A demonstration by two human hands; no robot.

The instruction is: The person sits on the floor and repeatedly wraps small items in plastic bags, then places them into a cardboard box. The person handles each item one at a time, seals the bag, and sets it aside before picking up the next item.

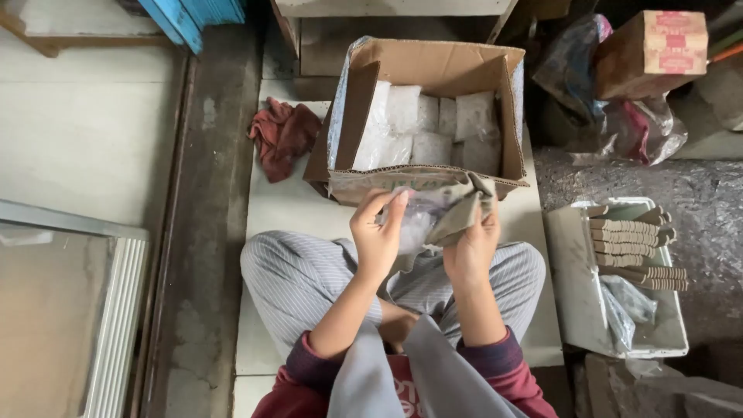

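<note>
The person sits cross-legged on the floor directly before an open cardboard box (pixel 433 70) filled with white packets (pixel 422 128). The left hand (pixel 377 236) pinches a clear plastic bag (pixel 418 220) just below the box's near flap. The right hand (pixel 474 246) grips a folded grey-brown paper piece (pixel 463 207), touching the bag. A red cloth (pixel 282 135) lies left of the box; a white tray (pixel 576 286) of stacked cards (pixel 631 244) lies to its right.

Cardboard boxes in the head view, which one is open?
The big cardboard box directly beyond the hands, flaps up and white packets showing inside. The small box at upper right is closed.
</note>
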